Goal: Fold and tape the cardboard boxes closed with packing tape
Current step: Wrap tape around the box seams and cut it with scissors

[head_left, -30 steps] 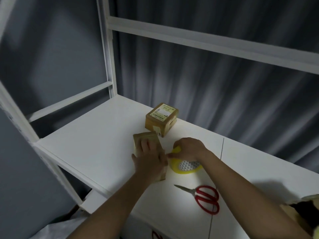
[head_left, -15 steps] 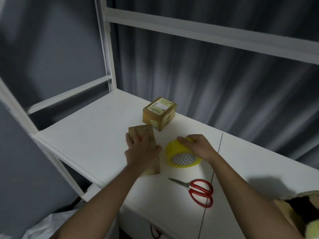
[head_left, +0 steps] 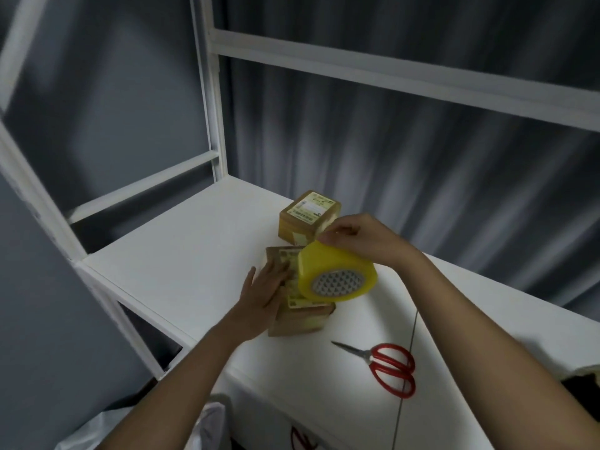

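Near cardboard box point(head_left: 303, 315) on white table point(head_left: 181, 254) is pressed flat-handed by left hand point(head_left: 264, 292), fingers straight. Yellow tape roll point(head_left: 337, 276) is gripped at its top by right hand point(head_left: 357, 237), lifted above box. Second box point(head_left: 310, 214) is seen just behind; red scissors point(head_left: 386, 365) lie nearer, to the right.

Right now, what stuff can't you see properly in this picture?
- Head view: the near box has its top partly covered by the left hand and the yellow tape roll.
- The far box: its label print is too small to read.
- The right hand hides the tape's loose end.
- A dark thing is cut off by the right edge.
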A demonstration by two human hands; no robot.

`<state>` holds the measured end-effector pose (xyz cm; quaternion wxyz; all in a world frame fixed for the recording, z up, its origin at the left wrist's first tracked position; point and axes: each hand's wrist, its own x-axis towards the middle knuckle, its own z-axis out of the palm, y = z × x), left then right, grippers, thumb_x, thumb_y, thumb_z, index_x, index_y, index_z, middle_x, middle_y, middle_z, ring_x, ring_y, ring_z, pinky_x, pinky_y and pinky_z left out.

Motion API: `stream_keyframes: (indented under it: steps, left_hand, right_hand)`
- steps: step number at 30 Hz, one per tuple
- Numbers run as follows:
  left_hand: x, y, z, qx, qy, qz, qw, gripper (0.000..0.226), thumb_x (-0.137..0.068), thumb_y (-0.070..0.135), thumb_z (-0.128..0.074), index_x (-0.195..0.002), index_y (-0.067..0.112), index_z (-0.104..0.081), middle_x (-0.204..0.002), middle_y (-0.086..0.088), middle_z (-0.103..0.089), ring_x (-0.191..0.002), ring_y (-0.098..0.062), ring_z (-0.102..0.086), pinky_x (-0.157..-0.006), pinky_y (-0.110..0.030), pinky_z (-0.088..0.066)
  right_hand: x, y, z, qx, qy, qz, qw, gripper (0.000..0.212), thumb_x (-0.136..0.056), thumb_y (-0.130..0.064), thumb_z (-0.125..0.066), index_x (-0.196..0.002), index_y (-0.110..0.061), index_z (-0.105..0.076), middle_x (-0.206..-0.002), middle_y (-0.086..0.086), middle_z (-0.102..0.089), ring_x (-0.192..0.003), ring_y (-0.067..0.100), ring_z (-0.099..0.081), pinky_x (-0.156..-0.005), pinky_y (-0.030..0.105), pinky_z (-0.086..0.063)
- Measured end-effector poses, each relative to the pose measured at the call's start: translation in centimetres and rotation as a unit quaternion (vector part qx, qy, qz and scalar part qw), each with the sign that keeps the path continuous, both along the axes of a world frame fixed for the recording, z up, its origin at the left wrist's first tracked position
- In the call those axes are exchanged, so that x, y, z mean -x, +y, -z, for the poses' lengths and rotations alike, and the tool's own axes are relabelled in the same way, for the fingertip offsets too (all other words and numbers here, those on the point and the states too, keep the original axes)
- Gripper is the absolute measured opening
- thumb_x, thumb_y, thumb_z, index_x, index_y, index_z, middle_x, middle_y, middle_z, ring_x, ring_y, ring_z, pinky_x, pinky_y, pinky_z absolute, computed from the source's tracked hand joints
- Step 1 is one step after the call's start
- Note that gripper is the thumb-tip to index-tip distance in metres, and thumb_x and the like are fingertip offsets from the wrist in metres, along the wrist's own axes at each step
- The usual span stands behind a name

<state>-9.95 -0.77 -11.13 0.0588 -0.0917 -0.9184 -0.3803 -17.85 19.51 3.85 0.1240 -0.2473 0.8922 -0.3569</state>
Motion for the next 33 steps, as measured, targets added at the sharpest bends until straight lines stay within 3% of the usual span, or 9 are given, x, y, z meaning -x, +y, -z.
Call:
stream_keyframes:
  steps: [4, 7, 11, 14, 19, 23, 28, 31, 33]
  left_hand:
    - [-0.3, -1.5, -0.5, 0.028, -0.013, 0.011, 0.999, 0.100, -0.066, 0.092, -0.009, -0.139, 0.029, -0.033, -0.152, 0.014, -0.021, -0.142, 0.000, -0.009, -0.118, -0.037, 0.003]
    - [0.0, -1.0, -0.3, 0.062, 0.027, -0.010, 0.998, 0.109, -0.056, 0.096, -0.035, -0.138, 0.022, -0.034, -0.145, 0.008, -0.034, -0.134, -0.011, -0.032, -0.112, -0.049, -0.026]
    - [0.3, 0.6, 0.5, 0.098, 0.091, -0.073, 0.988, 0.113, -0.054, 0.094, -0.045, -0.137, 0.017, -0.042, -0.136, -0.005, -0.046, -0.124, -0.026, -0.045, -0.095, -0.050, -0.046]
    - [0.4, 0.9, 0.6, 0.087, 0.087, -0.076, 0.990, 0.116, -0.055, 0.092, -0.048, -0.146, 0.023, -0.030, -0.151, 0.000, -0.032, -0.139, -0.022, -0.029, -0.109, -0.051, -0.033]
    - [-0.1, 0.5, 0.2, 0.072, 0.006, -0.066, 0.995, 0.134, -0.038, 0.103, -0.023, -0.148, 0.026, -0.019, -0.157, 0.011, -0.007, -0.145, -0.006, 0.002, -0.118, -0.048, 0.002]
    - [-0.3, 0.3, 0.0, 0.113, -0.015, -0.051, 0.992, 0.135, -0.037, 0.104, -0.013, -0.147, 0.026, -0.016, -0.157, 0.012, -0.004, -0.144, -0.004, 0.005, -0.116, -0.050, 0.007]
    - [-0.2, 0.3, 0.0, 0.185, -0.022, -0.038, 0.982, 0.126, -0.044, 0.102, -0.003, -0.149, 0.034, -0.006, -0.158, 0.009, 0.004, -0.144, -0.008, 0.011, -0.113, -0.053, 0.010]
    - [0.0, -0.1, -0.5, 0.275, -0.030, -0.005, 0.961, 0.093, -0.059, 0.094, 0.001, -0.141, 0.051, 0.013, -0.158, 0.005, 0.015, -0.144, -0.017, 0.018, -0.111, -0.054, 0.014]
    - [0.0, -0.2, -0.6, 0.327, 0.030, 0.002, 0.944, 0.077, -0.075, 0.085, -0.008, -0.144, 0.051, -0.001, -0.159, -0.005, 0.000, -0.146, -0.027, 0.001, -0.112, -0.055, 0.008]
  right_hand:
    - [-1.3, -0.6, 0.4, 0.040, -0.087, -0.010, 0.995, 0.023, -0.086, -0.050, -0.062, -0.105, -0.037, -0.062, -0.092, -0.023, -0.064, -0.080, -0.006, -0.062, -0.071, 0.012, -0.047]
    - [-1.6, -0.7, -0.2, 0.081, -0.099, -0.020, 0.992, 0.011, -0.090, -0.035, -0.063, -0.101, -0.032, -0.061, -0.068, -0.035, -0.063, -0.066, -0.018, -0.059, -0.060, 0.001, -0.044]
    - [-1.9, -1.3, -0.5, 0.056, -0.094, -0.035, 0.993, 0.012, -0.091, -0.038, -0.061, -0.102, -0.035, -0.060, -0.087, -0.029, -0.063, -0.077, -0.008, -0.060, -0.075, 0.011, -0.047]
    - [-2.4, -2.1, -1.2, 0.011, -0.088, -0.063, 0.994, 0.010, -0.090, -0.041, -0.060, -0.099, -0.045, -0.057, -0.097, -0.029, -0.056, -0.085, -0.009, -0.055, -0.078, 0.009, -0.045]
    - [-0.4, -0.5, -4.0, -0.137, 0.021, 0.020, 0.990, 0.029, -0.073, -0.059, -0.072, -0.056, -0.038, -0.065, -0.055, -0.024, -0.060, -0.057, -0.009, -0.057, -0.054, 0.010, -0.040]
    - [1.9, 2.5, -1.0, -0.417, 0.088, 0.075, 0.901, 0.070, -0.052, -0.084, -0.064, -0.069, -0.017, -0.064, -0.070, -0.005, -0.061, -0.068, 0.017, -0.060, -0.058, 0.025, -0.040]
    - [2.5, 3.2, 3.4, -0.428, 0.037, 0.072, 0.900, 0.082, -0.054, -0.087, -0.059, -0.098, -0.018, -0.065, -0.101, 0.000, -0.066, -0.083, 0.019, -0.056, -0.071, 0.028, -0.042]
    - [2.8, 2.8, 5.3, -0.451, 0.033, 0.060, 0.890, 0.088, -0.055, -0.087, -0.057, -0.107, -0.017, -0.062, -0.107, 0.001, -0.065, -0.088, 0.020, -0.057, -0.074, 0.030, -0.042]
    - [3.0, 2.5, 6.1, -0.464, 0.037, 0.046, 0.884, 0.090, -0.057, -0.087, -0.057, -0.110, -0.015, -0.060, -0.105, 0.001, -0.063, -0.093, 0.021, -0.059, -0.077, 0.030, -0.043]
